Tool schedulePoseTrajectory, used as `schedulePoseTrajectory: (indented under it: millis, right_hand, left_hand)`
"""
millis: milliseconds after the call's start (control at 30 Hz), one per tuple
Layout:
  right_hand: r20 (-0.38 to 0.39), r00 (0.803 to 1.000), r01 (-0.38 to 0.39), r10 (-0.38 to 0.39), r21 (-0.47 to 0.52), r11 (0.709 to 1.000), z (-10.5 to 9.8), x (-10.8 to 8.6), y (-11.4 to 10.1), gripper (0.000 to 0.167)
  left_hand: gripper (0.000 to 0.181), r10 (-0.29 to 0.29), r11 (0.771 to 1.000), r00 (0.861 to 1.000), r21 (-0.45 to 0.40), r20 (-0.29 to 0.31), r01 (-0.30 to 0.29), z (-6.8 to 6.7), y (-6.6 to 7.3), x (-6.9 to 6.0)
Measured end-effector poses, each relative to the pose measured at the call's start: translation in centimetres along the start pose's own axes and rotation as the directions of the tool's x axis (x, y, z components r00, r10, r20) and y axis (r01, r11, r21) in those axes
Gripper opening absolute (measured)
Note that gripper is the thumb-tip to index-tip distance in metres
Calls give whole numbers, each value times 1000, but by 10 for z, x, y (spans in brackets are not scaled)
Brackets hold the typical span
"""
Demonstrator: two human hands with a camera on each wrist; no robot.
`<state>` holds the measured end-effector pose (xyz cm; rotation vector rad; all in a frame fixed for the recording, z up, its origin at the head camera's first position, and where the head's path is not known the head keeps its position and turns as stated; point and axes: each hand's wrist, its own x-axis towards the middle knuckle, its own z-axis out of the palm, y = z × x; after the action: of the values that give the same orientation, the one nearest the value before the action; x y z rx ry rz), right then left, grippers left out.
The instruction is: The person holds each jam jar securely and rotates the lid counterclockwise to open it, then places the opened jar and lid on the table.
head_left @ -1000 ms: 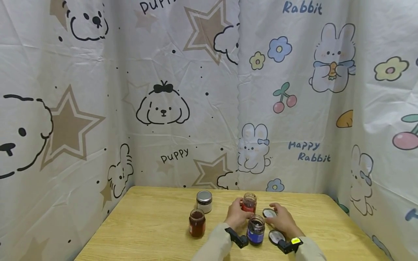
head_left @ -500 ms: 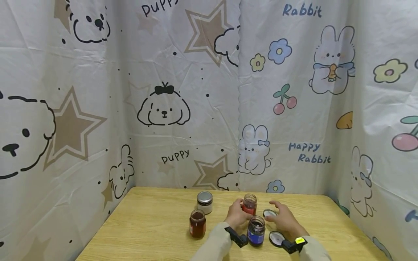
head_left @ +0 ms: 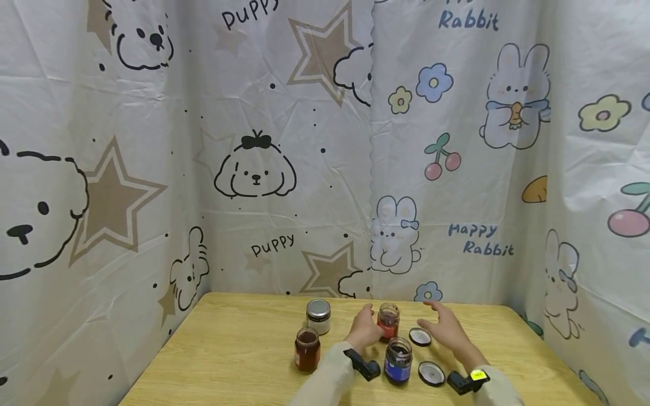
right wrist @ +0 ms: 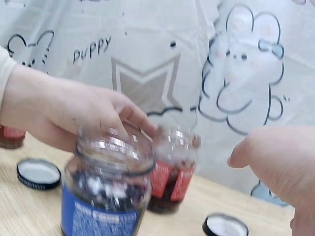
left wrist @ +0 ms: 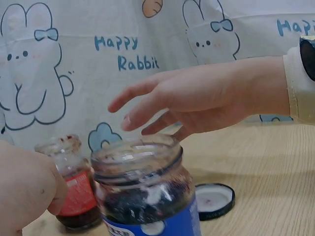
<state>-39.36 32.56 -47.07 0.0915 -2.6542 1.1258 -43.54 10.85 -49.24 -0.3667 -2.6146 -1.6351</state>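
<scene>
Lids (head_left: 420,337), round and black-rimmed, lie off three glass jars (head_left: 388,331); one silver-lidded glass jar (head_left: 318,318) seems left closed. Our left hand (head_left: 364,329) and right hand (head_left: 447,328) have fingers spread.

From the head we're looking forward over the table (head_left: 228,349), while from both wrists, low and close, we're facing the curtain (left wrist: 123,24), sharing the red-labelled jar (left wrist: 79,194)!

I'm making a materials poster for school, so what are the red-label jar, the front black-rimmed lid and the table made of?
Red-label jar: probably shiny glass; its see-through neck catches bright highlights.
Front black-rimmed lid: perhaps coated metal, with a thin dark rim around a smooth pale inside; plastic is possible.
Table: yellowish wood grain, either wood or a wood-look covering.
</scene>
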Motion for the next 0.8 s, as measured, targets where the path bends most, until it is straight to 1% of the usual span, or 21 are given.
schedulePoseTrajectory:
  millis: [133, 300, 400, 500, 567, 633, 700, 733, 767, 800]
  right_hand:
    - [-9, 1000, 8, -8, 14, 1000, -4, 2, -15, 62]
    - [-12, 1000, 28, -28, 44, 999, -7, 0, -36, 62]
    - [-19, 998, 56, -55, 67, 996, -6, -3, -50, 62]
    - [-28, 996, 86, -83, 90, 992, -6, -6, -65, 62]
    - [-33, 995, 97, -94, 118, 988, -6, -8, -76, 63]
    - [-39, 993, 113, -108, 150, 982, -5, -12, -87, 62]
    - [-42, 991, 129, -123, 183, 975, -3, -16, -97, 62]
    - [-44, 990, 139, -133, 196, 971, -2, -18, -102, 61]
    - [-47, 989, 150, -143, 206, 967, 0, -19, -107, 61]
    - [-54, 987, 162, -154, 212, 964, 1, -21, -111, 60]
  left_hand:
    - [73, 15, 1000, 1000, -4, -17, -15, -10, 3, 4]
    - [64, 31, 999, 999, -21, -35, -32, -26, 12, 4]
    - [62, 51, 998, 998, -34, -26, -51, -41, 18, 2]
    - [63, 88, 995, 996, -36, -17, -88, -58, 24, -1]
    - [63, 120, 992, 993, -31, -16, -120, -70, 25, 0]
    - [62, 146, 989, 989, -13, -30, -146, -81, 25, 1]
    - [62, 159, 987, 986, 0, -43, -159, -92, 23, 2]
    - [62, 169, 986, 984, 22, -52, -168, -97, 21, 2]
    - [63, 173, 984, 983, 38, -62, -171, -103, 20, 3]
    - [64, 170, 985, 983, 34, -66, -168, -108, 18, 3]
